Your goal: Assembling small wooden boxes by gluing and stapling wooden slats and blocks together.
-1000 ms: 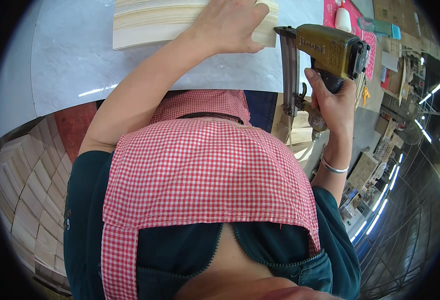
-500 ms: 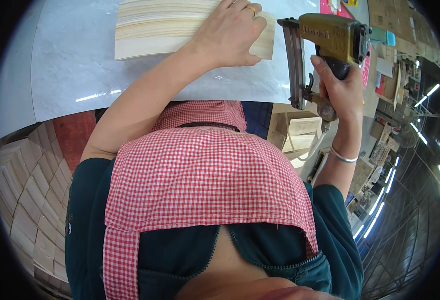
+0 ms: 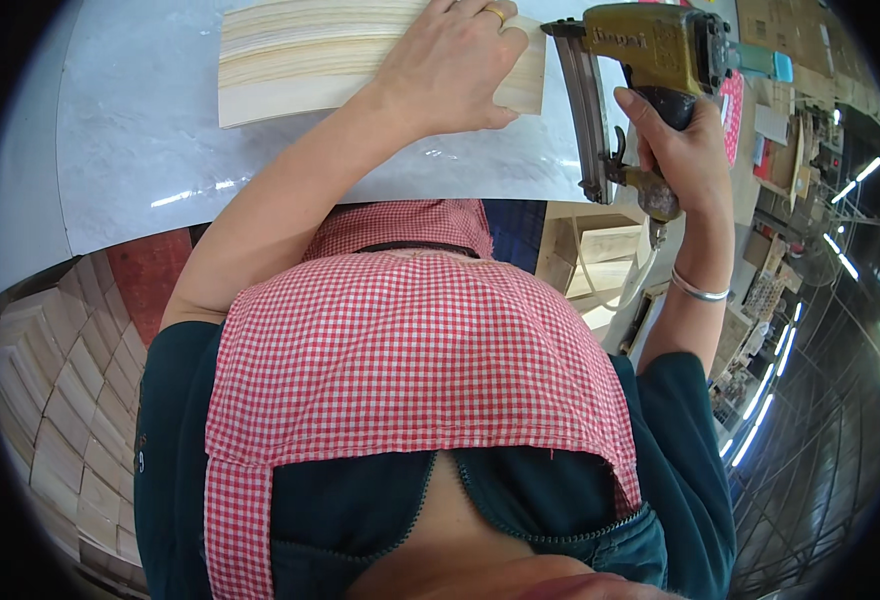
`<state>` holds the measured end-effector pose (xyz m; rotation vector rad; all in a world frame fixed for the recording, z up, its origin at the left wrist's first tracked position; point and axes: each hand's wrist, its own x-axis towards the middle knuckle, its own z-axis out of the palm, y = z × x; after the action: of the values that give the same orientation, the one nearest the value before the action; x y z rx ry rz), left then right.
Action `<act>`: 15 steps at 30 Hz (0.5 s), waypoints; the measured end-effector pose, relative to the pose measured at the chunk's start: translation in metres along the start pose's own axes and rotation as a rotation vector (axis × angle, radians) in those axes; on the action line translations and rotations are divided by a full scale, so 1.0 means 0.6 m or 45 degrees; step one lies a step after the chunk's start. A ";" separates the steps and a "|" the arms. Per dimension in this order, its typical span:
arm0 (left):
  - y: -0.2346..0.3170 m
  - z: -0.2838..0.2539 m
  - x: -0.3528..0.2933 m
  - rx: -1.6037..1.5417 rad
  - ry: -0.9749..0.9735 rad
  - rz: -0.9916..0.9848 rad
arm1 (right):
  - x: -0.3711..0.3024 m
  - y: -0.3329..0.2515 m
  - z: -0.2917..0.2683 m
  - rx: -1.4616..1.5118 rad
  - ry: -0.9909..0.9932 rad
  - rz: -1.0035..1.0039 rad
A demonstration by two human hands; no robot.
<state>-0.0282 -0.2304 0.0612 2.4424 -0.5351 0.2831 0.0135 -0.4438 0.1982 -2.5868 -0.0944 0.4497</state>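
Note:
A pale wooden workpiece (image 3: pixel 295 62) with striped grain, like boards side by side, lies on the table's glossy surface. Across its right part rests my left hand (image 3: pixel 452 72), closed on it, the thumb at the near edge and some fingertips cut off by the picture's top. My right hand (image 3: pixel 695 160) is wrapped round the handle of a brass-coloured air nail gun (image 3: pixel 652 42) with a long grey magazine. The gun's nose is beside the workpiece's right end; whether they touch I cannot tell. A hose runs from the bottom of the handle.
The white-grey table (image 3: pixel 130 130) has its near edge just in front of my checked apron (image 3: pixel 420 350). Stacked wooden blocks (image 3: pixel 70 400) stand low on the left. More wooden pieces (image 3: pixel 605 245) lie below the table's right side. Cardboard (image 3: pixel 790 40) is at the far right.
The nail gun has moved slightly left and away from me, with its nose nearer the workpiece's right end. The workpiece has shifted a little left under my left hand.

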 end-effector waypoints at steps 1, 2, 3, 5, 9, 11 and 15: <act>-0.001 0.001 0.000 -0.009 -0.011 -0.007 | 0.001 0.000 -0.001 -0.015 0.007 0.005; 0.000 0.001 0.000 -0.018 -0.022 -0.015 | -0.002 0.002 -0.003 -0.029 0.014 0.010; -0.001 0.000 -0.001 -0.012 -0.026 -0.007 | -0.005 0.005 -0.002 -0.021 0.019 0.012; -0.001 -0.004 -0.002 -0.038 -0.043 0.015 | -0.013 0.010 0.001 0.024 0.062 0.002; -0.026 0.025 -0.033 0.315 0.455 0.191 | -0.041 0.022 0.006 0.102 0.103 -0.002; -0.060 -0.004 -0.055 0.166 0.568 0.329 | -0.059 0.044 -0.001 0.151 0.158 0.060; -0.066 -0.179 -0.181 0.384 -0.158 -0.245 | -0.097 0.100 -0.008 0.219 0.235 0.150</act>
<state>-0.1158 -0.1025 0.0901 2.7955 -0.3231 0.1399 -0.0407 -0.5066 0.1895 -2.4583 0.1548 0.2469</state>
